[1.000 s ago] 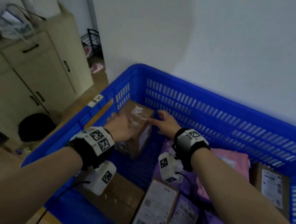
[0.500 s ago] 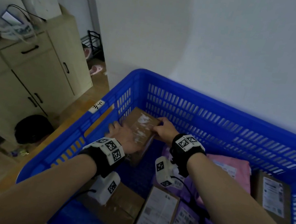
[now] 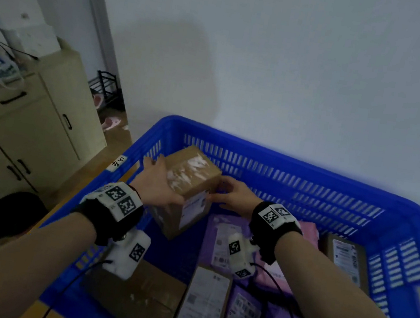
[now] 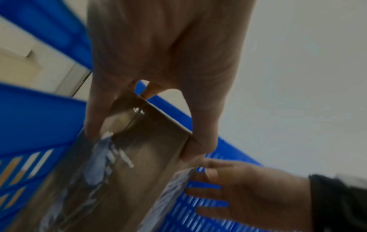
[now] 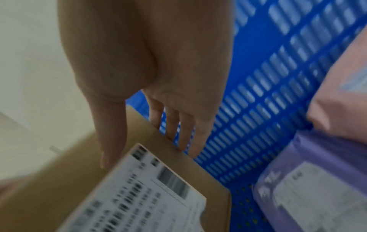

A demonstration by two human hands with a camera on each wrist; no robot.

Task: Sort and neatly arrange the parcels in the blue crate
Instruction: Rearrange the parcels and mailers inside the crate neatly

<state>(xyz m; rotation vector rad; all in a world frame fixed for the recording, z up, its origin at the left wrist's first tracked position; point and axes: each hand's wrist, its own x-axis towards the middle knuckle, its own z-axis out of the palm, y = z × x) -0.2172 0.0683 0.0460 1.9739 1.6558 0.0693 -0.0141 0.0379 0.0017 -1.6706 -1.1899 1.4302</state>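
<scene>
A brown cardboard box (image 3: 191, 183) with tape on top and a white label on its side hangs tilted over the far left corner of the blue crate (image 3: 297, 169). My left hand (image 3: 157, 181) grips its left side. In the left wrist view the left hand (image 4: 146, 139) has thumb and fingers clamped across the box (image 4: 127, 169). My right hand (image 3: 229, 195) holds the right edge. In the right wrist view the right hand (image 5: 147, 155) has its thumb on the labelled face of the box (image 5: 151, 193) and its fingers behind the edge.
Inside the crate lie a purple mailer (image 3: 221, 239), a pink mailer (image 3: 308, 229), a labelled brown box (image 3: 346, 261) at the right, a flat cardboard box (image 3: 139, 295) near left and a white-labelled parcel (image 3: 204, 307). A beige cabinet (image 3: 30, 132) stands left; a wall is behind.
Both hands closed on the brown box in the far left corner and raised it off the crate floor; it now sits higher and tilted between them.
</scene>
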